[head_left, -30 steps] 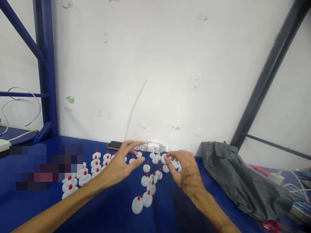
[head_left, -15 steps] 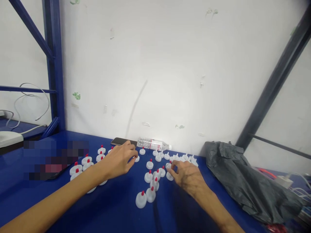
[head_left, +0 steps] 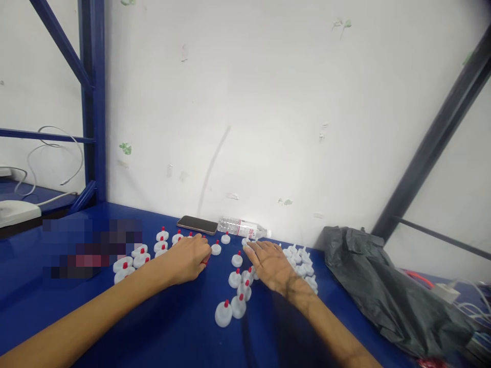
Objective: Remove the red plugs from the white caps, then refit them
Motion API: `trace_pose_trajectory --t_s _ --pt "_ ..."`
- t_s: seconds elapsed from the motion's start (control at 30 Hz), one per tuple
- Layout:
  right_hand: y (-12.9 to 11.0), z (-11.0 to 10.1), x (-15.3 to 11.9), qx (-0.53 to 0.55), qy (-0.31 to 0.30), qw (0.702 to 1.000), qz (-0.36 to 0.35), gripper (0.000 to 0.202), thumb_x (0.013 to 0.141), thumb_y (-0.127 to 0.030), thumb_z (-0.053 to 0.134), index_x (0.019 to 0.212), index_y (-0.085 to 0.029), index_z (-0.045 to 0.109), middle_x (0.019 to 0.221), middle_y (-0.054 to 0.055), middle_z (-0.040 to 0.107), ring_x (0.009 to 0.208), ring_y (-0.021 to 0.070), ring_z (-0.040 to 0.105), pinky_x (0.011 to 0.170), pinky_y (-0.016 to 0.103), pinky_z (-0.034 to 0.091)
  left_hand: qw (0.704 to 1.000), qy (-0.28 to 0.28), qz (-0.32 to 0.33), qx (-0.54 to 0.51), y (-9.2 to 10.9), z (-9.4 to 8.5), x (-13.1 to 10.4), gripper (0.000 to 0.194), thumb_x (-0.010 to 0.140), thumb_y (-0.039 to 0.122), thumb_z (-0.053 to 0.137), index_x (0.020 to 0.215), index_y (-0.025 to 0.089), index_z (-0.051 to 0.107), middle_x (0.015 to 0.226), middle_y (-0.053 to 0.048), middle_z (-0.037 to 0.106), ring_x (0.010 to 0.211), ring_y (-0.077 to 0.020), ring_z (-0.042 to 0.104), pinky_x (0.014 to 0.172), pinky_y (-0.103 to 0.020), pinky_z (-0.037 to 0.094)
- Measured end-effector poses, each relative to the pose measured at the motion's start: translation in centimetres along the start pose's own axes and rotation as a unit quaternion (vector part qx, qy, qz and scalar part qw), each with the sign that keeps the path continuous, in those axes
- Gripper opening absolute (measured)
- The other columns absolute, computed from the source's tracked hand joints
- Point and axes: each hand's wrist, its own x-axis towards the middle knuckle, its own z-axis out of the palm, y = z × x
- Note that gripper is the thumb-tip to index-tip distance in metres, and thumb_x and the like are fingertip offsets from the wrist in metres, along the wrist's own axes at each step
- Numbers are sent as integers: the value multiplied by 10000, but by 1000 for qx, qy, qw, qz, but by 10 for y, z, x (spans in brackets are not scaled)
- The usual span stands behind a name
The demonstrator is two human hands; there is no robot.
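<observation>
Several white nozzle caps with red tips, such as the white cap point(head_left: 223, 315) at the front, stand on the blue table point(head_left: 184, 327). My left hand point(head_left: 187, 259) is curled among them, its fingers closed on a small red cap point(head_left: 206, 261) that shows only in part. Just right of its fingertips stands a red-tipped white cap point(head_left: 216, 249). My right hand point(head_left: 270, 263) lies low over the group, palm down, fingers stretched toward a white nozzle cap point(head_left: 246, 242) near the bottle. The hand hides some caps beneath it. White nozzle caps without red tips point(head_left: 301, 260) cluster to its right.
A clear plastic bottle point(head_left: 243, 228) lies on its side along the wall, beside a dark phone point(head_left: 197, 225). On the right slumps a large grey plastic bag point(head_left: 383, 286). Blue metal posts point(head_left: 94, 102) rise at the left, with a white cable point(head_left: 79, 158) behind.
My left hand has drawn back slightly left, away from a red-tipped cap that now stands free. My right hand has moved left and farther back, its fingers straightening from a pinch.
</observation>
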Motion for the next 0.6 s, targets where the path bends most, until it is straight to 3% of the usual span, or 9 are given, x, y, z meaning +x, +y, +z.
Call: trace_pose_trajectory --t_s 0.13,0.27,0.33,0.43,0.6 --pt "-1 -4 11 23 -7 999 -36 269 1076 -311 478 1102 -267 742 1019 66 798 1037 274 740 983 530 556 1000 -14 -16 13 6 -6 2 142 799 78 595 797 202 663 820 -60 696 786 -240 658 614 -295 410" --pt "-2 -11 7 36 28 998 -32 250 1067 -304 497 1205 -223 690 1161 101 756 1116 287 704 1051 552 512 999 16 -40 -12 16 -17 6 164 885 129 543 923 215 677 855 -45 715 801 -233 684 644 -305 432" --pt "-4 -15 4 56 59 996 -26 257 1066 -288 496 1258 -210 648 1204 106 721 1105 271 693 1026 503 536 998 33 -32 -32 20 -19 7 188 915 134 526 969 225 681 897 -33 725 842 -226 695 671 -303 454" --pt "-11 -20 1 102 81 990 -58 242 1065 -211 461 1252 -233 612 1195 80 683 1036 235 690 933 424 575 997 60 -3 -43 24 -15 8 228 972 153 492 1062 233 686 991 -36 728 922 -225 698 718 -306 496" --pt "-25 -21 -1 131 76 980 -128 274 996 -103 532 1241 -227 543 1142 69 689 1057 245 666 945 440 561 992 113 25 -40 23 -2 10 271 1029 219 479 1224 204 666 1082 -77 714 995 -226 689 801 -319 540"
